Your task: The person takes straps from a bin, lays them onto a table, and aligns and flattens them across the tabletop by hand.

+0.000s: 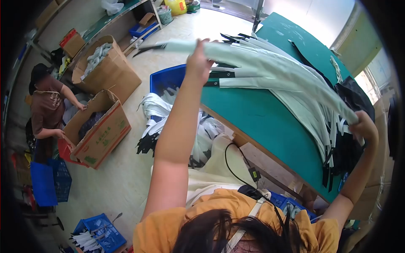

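Stretched between both my hands, above the table, is a long pale grey-green fabric strip with a black end at the far left. My left hand is closed round it near that left end. Close to the other end, my right hand grips it at the table's right side. Beneath the strip, a fanned pile of similar pale strips with black ends lies on the green table. A black piece of material lies beside my right hand.
A blue bin and a heap of white strips stand left of the table. Another person handles an open cardboard box; a fuller box stands behind. A blue crate sits at the lower left.
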Tool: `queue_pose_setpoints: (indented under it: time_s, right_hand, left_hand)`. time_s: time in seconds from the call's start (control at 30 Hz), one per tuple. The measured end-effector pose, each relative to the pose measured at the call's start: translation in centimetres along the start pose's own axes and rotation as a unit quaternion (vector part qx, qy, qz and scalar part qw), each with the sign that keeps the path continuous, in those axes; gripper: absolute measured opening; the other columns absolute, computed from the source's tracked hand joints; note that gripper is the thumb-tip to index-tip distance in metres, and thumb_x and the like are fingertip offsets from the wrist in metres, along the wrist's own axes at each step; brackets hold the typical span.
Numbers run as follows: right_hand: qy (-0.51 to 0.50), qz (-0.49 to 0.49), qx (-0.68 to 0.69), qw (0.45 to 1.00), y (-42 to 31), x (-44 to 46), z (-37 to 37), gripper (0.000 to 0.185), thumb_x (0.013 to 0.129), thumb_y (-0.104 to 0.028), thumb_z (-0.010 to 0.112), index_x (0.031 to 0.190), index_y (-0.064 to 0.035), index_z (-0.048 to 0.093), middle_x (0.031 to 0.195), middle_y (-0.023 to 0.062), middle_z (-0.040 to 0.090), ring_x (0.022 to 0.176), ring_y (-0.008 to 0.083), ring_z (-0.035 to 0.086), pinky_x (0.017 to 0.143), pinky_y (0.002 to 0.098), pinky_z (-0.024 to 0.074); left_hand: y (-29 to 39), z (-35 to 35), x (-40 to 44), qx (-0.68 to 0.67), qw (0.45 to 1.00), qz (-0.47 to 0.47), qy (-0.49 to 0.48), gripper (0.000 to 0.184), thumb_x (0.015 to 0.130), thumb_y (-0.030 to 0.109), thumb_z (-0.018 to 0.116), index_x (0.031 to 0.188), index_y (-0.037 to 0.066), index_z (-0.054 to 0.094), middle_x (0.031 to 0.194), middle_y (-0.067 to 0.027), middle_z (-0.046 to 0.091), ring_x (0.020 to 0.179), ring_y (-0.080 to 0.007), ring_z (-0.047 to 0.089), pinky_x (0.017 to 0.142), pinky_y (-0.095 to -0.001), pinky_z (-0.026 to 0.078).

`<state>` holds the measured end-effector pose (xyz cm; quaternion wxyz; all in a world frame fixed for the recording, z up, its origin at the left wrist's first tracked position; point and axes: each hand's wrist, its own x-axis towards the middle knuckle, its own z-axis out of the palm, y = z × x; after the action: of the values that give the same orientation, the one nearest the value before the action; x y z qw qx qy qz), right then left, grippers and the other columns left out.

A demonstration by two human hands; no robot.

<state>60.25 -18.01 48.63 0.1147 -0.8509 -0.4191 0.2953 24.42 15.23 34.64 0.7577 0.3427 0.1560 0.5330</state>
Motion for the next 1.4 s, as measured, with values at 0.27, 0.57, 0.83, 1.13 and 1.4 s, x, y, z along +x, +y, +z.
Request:
queue_pose_setpoints:
  time_s: [0.27, 0.57, 0.83, 1.13, 1.4]
  right_hand:
    - [0.280, 0.111, -0.387, 0.872, 10.5, 15.1, 4.1, 0.057, 0.054, -0.021, 0.076, 0.102, -0.0068, 0.049, 0.096, 0.0127, 0.057, 0.097, 0.0317, 0.053, 0.084, 0.0455, 0.0394]
    - [0.298, -0.494, -0.056, 0.815, -7.1, 9.7, 28.9, 0.037, 0.067, -0.004, 0.064, 0.102, -0.0038, 0.052, 0.109, 0.0176, 0.052, 0.103, 0.0342, 0.048, 0.090, 0.0420, 0.0357]
    - [0.179, -0.432, -0.057, 0.882, -9.7, 10.0, 34.1, 0.048, 0.061, -0.011, 0.070, 0.104, -0.0037, 0.049, 0.116, 0.0174, 0.045, 0.103, 0.0353, 0.045, 0.087, 0.0424, 0.0367]
    - [0.186, -0.418, -0.072, 0.886, -10.3, 10.1, 34.0, 0.046, 0.061, -0.012, 0.070, 0.101, -0.0045, 0.050, 0.114, 0.0160, 0.047, 0.102, 0.0347, 0.046, 0.087, 0.0420, 0.0364]
    - [0.192, -0.419, -0.062, 0.885, -10.0, 9.8, 34.1, 0.043, 0.062, -0.011, 0.069, 0.100, -0.0046, 0.051, 0.114, 0.0145, 0.048, 0.103, 0.0336, 0.046, 0.088, 0.0419, 0.0359]
  left_hand:
    - [-8.1, -5.4, -0.5, 0.287, 0.946, 0.071, 0.130, 0.023, 0.083, 0.018, 0.055, 0.097, -0.001, 0.050, 0.082, -0.0062, 0.056, 0.072, -0.0112, 0.054, 0.061, -0.0226, 0.044]
    - [-10.9, -32.6, -21.8, 0.626, 0.637, -0.104, 0.438, 0.028, 0.068, 0.018, 0.065, 0.086, 0.003, 0.049, 0.084, -0.0124, 0.056, 0.079, -0.0290, 0.055, 0.071, -0.0378, 0.044]
    - [-13.7, -30.7, -22.1, 0.811, 0.547, -0.063, 0.196, 0.050, 0.066, 0.031, 0.069, 0.104, 0.004, 0.050, 0.099, -0.0152, 0.051, 0.091, -0.0316, 0.051, 0.079, -0.0410, 0.041]
    - [-14.9, -29.1, -18.2, 0.754, 0.587, -0.223, 0.193, 0.039, 0.075, 0.025, 0.060, 0.099, 0.000, 0.043, 0.101, -0.0201, 0.050, 0.089, -0.0376, 0.055, 0.076, -0.0442, 0.045]
    - [-16.5, -24.2, -18.2, 0.793, 0.551, -0.168, 0.199, 0.058, 0.063, 0.040, 0.071, 0.095, -0.001, 0.045, 0.097, -0.0205, 0.054, 0.087, -0.0337, 0.057, 0.070, -0.0418, 0.048]
